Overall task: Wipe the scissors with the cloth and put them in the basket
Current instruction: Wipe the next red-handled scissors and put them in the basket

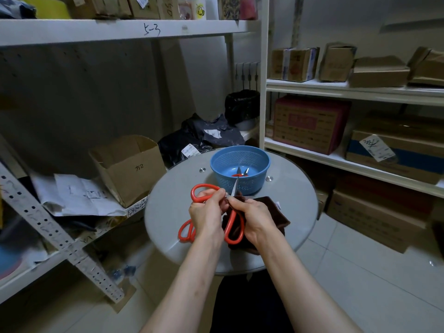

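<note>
Both busy above the worktop [290, 188]: left hand [206, 212] fingers curled round the red handle of the scissors [205, 186] for steadiness, right hand [254, 217] fingers pinching the cloth [271, 212] onto the blade to wipe; basket [225, 183] waiting just beyond

The red-handled scissors [204, 191] I grip tilt upward, silver blade aimed at the blue perforated basket [254, 183] (a smaller red pair [240, 174] already lies inside). My dark brown cloth [271, 212] bunches round the blade's base.
</note>
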